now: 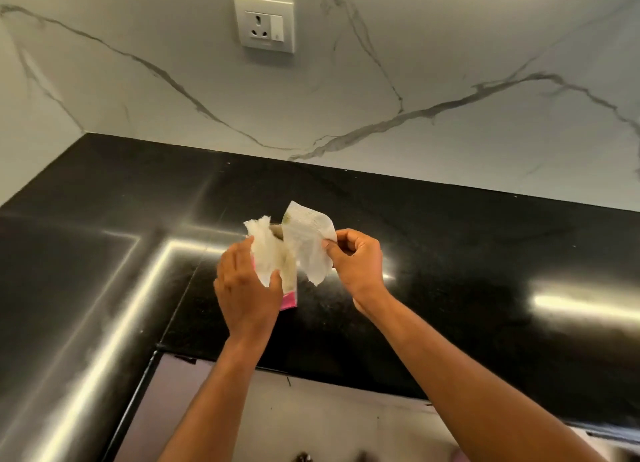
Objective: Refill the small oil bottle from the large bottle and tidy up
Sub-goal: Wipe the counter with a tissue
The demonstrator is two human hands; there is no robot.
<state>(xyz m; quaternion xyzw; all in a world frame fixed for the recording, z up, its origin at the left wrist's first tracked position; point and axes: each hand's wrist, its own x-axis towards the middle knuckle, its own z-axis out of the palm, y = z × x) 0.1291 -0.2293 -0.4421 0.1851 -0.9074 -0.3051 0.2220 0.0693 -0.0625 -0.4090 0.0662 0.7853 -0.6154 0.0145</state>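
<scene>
Left hand [247,285] grips the pink tissue pack [289,300]; right hand [356,264] pinches a stained tissue sheet [306,243] above the worktop [450,253]. Best to brace the pack and draw the sheet off evenly to avoid tearing.

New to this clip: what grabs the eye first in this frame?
Dead centre, above the glossy black countertop, the left hand grips a paper towel roll with a pink wrapper at its lower end, while the right hand pinches a loose sheet bearing faint yellowish stains. Behind, a white wall socket sits high on the veined marble backsplash. No oil bottle is in view.
</scene>
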